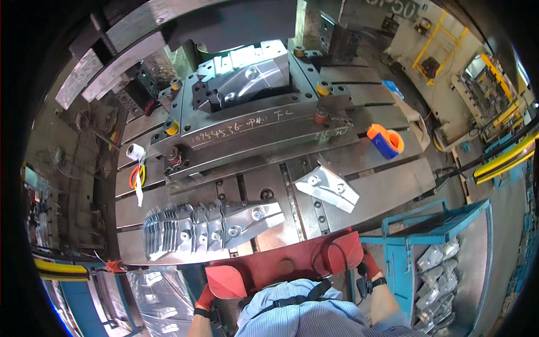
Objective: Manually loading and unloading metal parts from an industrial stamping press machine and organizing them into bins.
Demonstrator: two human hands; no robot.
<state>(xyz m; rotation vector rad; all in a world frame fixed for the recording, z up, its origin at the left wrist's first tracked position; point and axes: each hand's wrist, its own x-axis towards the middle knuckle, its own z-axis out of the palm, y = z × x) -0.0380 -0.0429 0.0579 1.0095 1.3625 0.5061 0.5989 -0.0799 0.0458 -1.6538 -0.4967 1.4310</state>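
Observation:
My left hand (205, 297), in a red glove, is at the left end of a red control panel (285, 263). A red guard plate (226, 282) hides its fingers. At the panel's right end is my right hand (370, 266), also red-gloved, beside the other guard plate (345, 253); its fingers are mostly hidden too. Beyond the panel, a row of stamped metal parts (216, 231) leans together on the press bed. One single stamped part (328, 188) lies to their right. Another shiny stamped part (252, 77) rests on the lower die (252, 118), beneath the raised upper tooling (233, 25).
A roll of white tape (135, 151) and a yellow-red ring (137, 177) lie on the bed's left. An orange-and-blue object (386, 141) sits at the right. Near my right arm stands a blue bin (400, 269) beside more metal parts (438, 283). A fan (84, 135) stands at left.

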